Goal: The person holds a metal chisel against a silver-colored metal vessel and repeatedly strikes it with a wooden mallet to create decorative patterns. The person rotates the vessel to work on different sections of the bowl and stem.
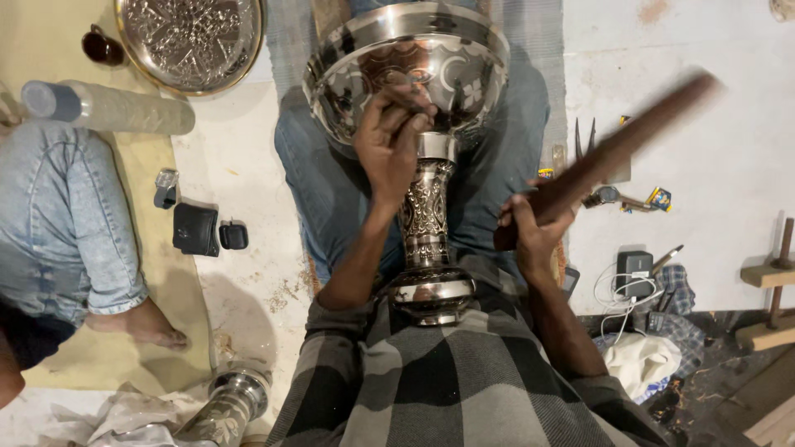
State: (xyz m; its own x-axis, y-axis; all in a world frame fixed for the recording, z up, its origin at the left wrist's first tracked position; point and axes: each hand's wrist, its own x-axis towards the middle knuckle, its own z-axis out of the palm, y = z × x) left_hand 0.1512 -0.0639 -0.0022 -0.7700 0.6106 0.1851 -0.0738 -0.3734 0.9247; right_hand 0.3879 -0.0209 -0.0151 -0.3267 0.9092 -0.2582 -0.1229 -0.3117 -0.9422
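Observation:
A large engraved silver goblet-shaped vessel (pixel 431 215) lies across my lap, its wide bowl (pixel 464 50) pointing away and its round base against my checked shirt. My left hand (pixel 391 136) is closed on a small tool pressed to the underside of the bowl where it meets the stem. My right hand (pixel 530 228) grips a long dark wooden stick (pixel 613 153), raised and blurred with motion, to the right of the stem.
An engraved round metal tray (pixel 190 37) lies at the top left. Another person's jeans-clad leg and bare foot (pixel 137 319) rest on the left mat beside a plastic bottle (pixel 108 106) and dark pouches (pixel 195 228). Small tools, a charger (pixel 634 273) and wooden blocks lie to the right. A second metal piece (pixel 232 401) lies at the bottom left.

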